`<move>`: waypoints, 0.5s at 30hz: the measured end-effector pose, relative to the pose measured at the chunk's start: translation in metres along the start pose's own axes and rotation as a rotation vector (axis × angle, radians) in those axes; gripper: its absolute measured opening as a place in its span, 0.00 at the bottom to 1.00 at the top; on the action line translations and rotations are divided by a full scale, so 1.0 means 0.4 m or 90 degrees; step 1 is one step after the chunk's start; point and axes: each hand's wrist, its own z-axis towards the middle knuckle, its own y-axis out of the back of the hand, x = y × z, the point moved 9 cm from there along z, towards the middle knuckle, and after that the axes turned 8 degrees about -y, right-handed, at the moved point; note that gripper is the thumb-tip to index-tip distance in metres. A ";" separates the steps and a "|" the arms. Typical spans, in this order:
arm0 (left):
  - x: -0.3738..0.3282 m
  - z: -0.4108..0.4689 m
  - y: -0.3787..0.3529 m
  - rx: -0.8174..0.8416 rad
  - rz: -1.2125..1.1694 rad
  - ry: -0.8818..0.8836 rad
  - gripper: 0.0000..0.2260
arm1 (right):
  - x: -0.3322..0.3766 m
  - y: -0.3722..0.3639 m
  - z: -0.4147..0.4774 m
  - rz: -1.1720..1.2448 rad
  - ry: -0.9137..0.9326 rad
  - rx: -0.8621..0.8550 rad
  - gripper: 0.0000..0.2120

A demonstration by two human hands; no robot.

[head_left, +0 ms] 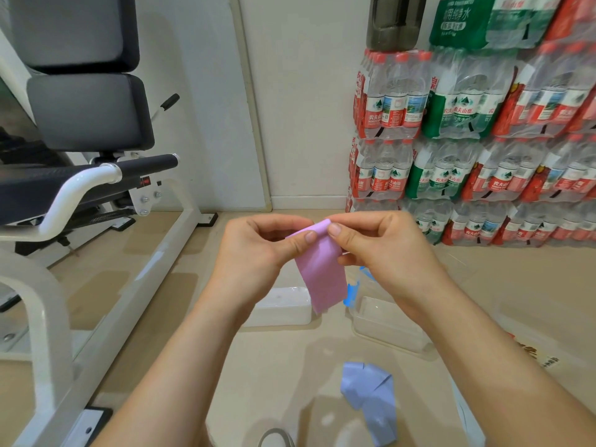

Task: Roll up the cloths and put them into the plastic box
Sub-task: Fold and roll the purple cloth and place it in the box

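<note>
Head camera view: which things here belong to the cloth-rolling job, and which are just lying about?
Part of the job: pink cloth, pinched by left hand and right hand; blue cloth on the floor; clear plastic box.
Just lying about: packs of bottled water; exercise machine.

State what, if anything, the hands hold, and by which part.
The left hand and the right hand both pinch the pink cloth at its top edge, thumbs in front. The rest of it hangs free.
</note>
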 end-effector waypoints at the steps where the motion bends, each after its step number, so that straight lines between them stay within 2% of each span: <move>1: 0.001 0.000 0.000 -0.002 -0.005 0.004 0.07 | 0.001 -0.001 0.000 0.007 -0.004 0.005 0.08; 15: 0.006 0.001 -0.018 0.024 -0.025 -0.009 0.06 | 0.002 0.015 0.003 0.009 0.001 -0.012 0.06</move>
